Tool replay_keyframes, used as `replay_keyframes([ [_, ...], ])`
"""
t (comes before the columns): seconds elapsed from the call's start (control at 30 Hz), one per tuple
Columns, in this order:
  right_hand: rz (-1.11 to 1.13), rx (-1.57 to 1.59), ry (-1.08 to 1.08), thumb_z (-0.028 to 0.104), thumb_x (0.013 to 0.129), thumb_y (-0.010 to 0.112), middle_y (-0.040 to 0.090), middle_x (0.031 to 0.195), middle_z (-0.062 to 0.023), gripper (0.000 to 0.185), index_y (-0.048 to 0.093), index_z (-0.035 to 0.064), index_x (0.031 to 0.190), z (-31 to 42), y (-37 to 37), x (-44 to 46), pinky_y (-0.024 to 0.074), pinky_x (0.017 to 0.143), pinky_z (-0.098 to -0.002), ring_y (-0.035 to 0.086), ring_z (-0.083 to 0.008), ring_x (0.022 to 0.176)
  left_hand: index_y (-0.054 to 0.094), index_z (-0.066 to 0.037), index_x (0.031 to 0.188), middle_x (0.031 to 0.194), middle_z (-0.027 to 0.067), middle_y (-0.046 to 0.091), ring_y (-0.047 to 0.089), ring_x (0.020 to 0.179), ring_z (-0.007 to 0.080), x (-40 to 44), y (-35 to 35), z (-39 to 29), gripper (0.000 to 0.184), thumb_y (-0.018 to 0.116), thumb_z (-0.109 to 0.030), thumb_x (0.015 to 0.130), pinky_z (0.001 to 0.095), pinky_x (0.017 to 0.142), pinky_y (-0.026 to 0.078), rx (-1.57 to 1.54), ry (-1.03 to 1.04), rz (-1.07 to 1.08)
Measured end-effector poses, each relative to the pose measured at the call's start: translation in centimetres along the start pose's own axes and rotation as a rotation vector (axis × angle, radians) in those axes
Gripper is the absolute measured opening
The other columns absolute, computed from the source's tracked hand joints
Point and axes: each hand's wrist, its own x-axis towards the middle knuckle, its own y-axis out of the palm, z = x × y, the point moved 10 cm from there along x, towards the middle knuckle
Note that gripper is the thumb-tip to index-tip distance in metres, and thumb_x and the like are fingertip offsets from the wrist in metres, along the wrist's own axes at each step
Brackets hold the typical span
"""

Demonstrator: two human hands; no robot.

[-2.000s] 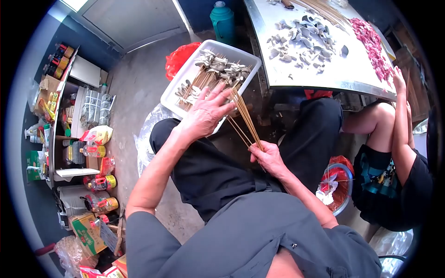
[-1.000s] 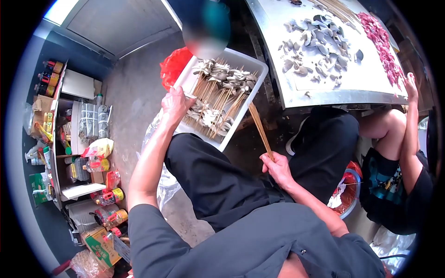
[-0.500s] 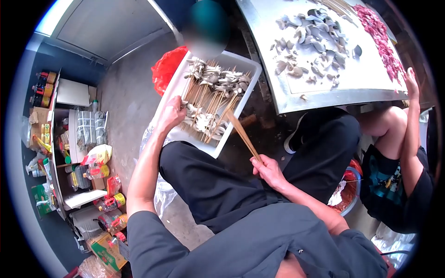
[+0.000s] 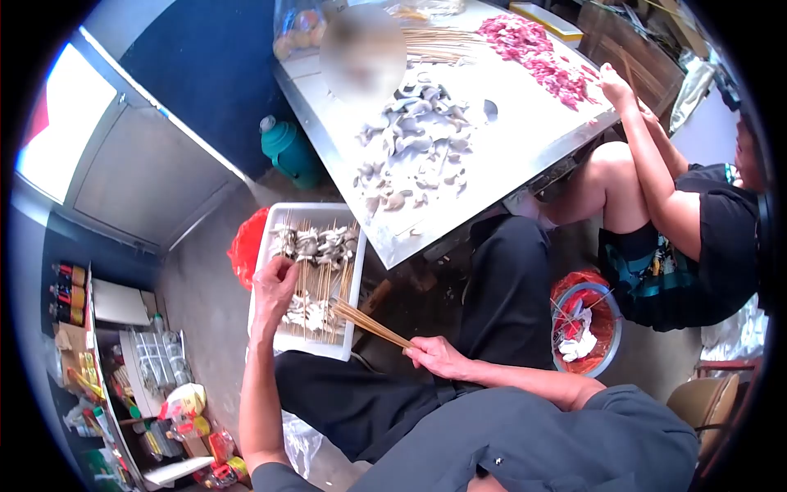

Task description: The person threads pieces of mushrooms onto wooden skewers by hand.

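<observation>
Raw meat (image 4: 537, 61), mushrooms (image 4: 422, 123) and shelved bottles (image 4: 69, 293) mark a food-preparation room.

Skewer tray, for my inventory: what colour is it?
The tray is white, clearest in the head view.

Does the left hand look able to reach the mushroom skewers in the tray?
Probably yes: the left hand is at the white tray, close beside the mushroom skewers, with nothing visible between.

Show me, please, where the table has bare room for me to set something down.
The table is bare between mushroom pieces, raw meat and the near edge; a narrower strip lies between mushrooms and left edge. Bamboo skewers crowd the far end, and skewered mushrooms crowd the white tray.
</observation>
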Motion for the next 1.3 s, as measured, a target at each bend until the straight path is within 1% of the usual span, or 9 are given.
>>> replay_keyframes([
  [0.17, -0.040, -0.006, -0.049, 0.024, 0.092, 0.053, 0.062, 0.065, -0.0090, 0.026, 0.053, 0.0021, 0.080, 1.3, -0.8, -0.4, 0.0474, 0.059, -0.0351, 0.062, -0.0224, 0.061, 0.064, 0.002, 0.085, 0.074, -0.0001, 0.059, 0.053, 0.067, 0.0046, 3.6, 2.8, -13.5, 0.007, 0.064, -0.006, 0.084, 0.0210, 0.060, 0.043, -0.146, 0.339, 0.004],
  [0.33, -0.025, 0.022, -0.069, 0.027, 0.092, 0.053, 0.062, 0.070, -0.0115, 0.025, 0.056, 0.0036, 0.097, 1.1, -0.8, -0.5, 0.0470, 0.064, -0.0388, 0.063, -0.0266, 0.068, 0.060, 0.000, 0.079, 0.072, 0.0101, 0.057, 0.057, 0.063, 0.0193, 8.2, 5.9, -23.0, 0.003, 0.062, -0.002, 0.077, 0.0300, 0.061, 0.045, -0.150, 0.646, -0.125],
  [0.57, 0.073, -0.018, -0.127, 0.025, 0.094, 0.051, 0.063, 0.074, -0.0084, 0.023, 0.056, 0.0030, 0.093, 0.7, -0.2, 0.3, 0.0473, 0.065, -0.0340, 0.062, -0.0208, 0.069, 0.066, -0.003, 0.083, 0.080, 0.0110, 0.059, 0.060, 0.075, 0.0260, 15.2, 12.3, -26.0, 0.012, 0.063, -0.011, 0.075, 0.0349, 0.069, 0.048, 0.179, 0.750, -0.163],
  [0.73, 0.034, 0.042, -0.130, 0.023, 0.092, 0.051, 0.063, 0.072, -0.0118, 0.020, 0.054, 0.0026, 0.093, 1.6, -1.0, -0.1, 0.0472, 0.064, -0.0377, 0.063, -0.0275, 0.068, 0.064, -0.001, 0.079, 0.078, 0.0115, 0.059, 0.059, 0.074, 0.0259, 16.2, 13.6, -26.5, 0.012, 0.063, -0.010, 0.071, 0.0350, 0.068, 0.048, 0.316, 0.763, -0.142],
  [0.83, -0.038, 0.083, -0.099, 0.020, 0.090, 0.052, 0.065, 0.073, -0.0130, 0.019, 0.054, 0.0021, 0.097, 2.0, -2.0, -0.2, 0.0486, 0.065, -0.0381, 0.065, -0.0283, 0.071, 0.061, -0.002, 0.074, 0.080, 0.0131, 0.059, 0.058, 0.073, 0.0283, 16.6, 12.5, -25.3, 0.006, 0.061, -0.005, 0.069, 0.0366, 0.069, 0.048, 0.069, 0.601, -0.073],
  [0.9, -0.071, 0.077, -0.104, 0.017, 0.088, 0.054, 0.066, 0.074, -0.0139, 0.021, 0.053, 0.0014, 0.102, 2.3, -2.5, -0.3, 0.0494, 0.066, -0.0388, 0.066, -0.0292, 0.072, 0.058, 0.000, 0.076, 0.078, 0.0100, 0.059, 0.060, 0.064, 0.0210, 16.2, 11.8, -24.5, 0.004, 0.059, -0.001, 0.072, 0.0310, 0.059, 0.047, -0.016, 0.542, -0.048],
  [1.0, -0.098, 0.063, -0.145, 0.015, 0.088, 0.055, 0.066, 0.073, -0.0103, 0.025, 0.052, -0.0014, 0.107, 2.7, -2.8, -0.5, 0.0485, 0.064, -0.0353, 0.064, -0.0235, 0.068, 0.057, 0.004, 0.092, 0.080, 0.0072, 0.060, 0.064, 0.064, 0.0133, 15.3, 11.9, -22.4, 0.009, 0.054, 0.002, 0.083, 0.0226, 0.052, 0.049, -0.704, 0.228, 0.145],
  [1.13, -0.081, 0.063, -0.129, 0.015, 0.085, 0.056, 0.066, 0.074, -0.0139, 0.023, 0.050, 0.0000, 0.101, 2.8, -2.8, -0.7, 0.0495, 0.066, -0.0389, 0.065, -0.0302, 0.072, 0.056, 0.005, 0.105, 0.083, 0.0092, 0.062, 0.064, 0.065, 0.0148, 13.5, 12.4, -21.2, 0.023, 0.055, 0.005, 0.082, 0.0241, 0.055, 0.053, -0.852, 0.107, 0.238],
  [1.3, -0.118, 0.037, -0.183, 0.014, 0.084, 0.058, 0.066, 0.072, -0.0129, 0.021, 0.050, 0.0007, 0.098, 2.4, -2.9, -0.7, 0.0495, 0.066, -0.0384, 0.065, -0.0296, 0.070, 0.057, 0.002, 0.101, 0.083, 0.0102, 0.063, 0.066, 0.064, 0.0167, 12.9, 12.1, -19.9, 0.019, 0.054, 0.006, 0.082, 0.0252, 0.055, 0.054, -0.903, 0.056, 0.224],
])
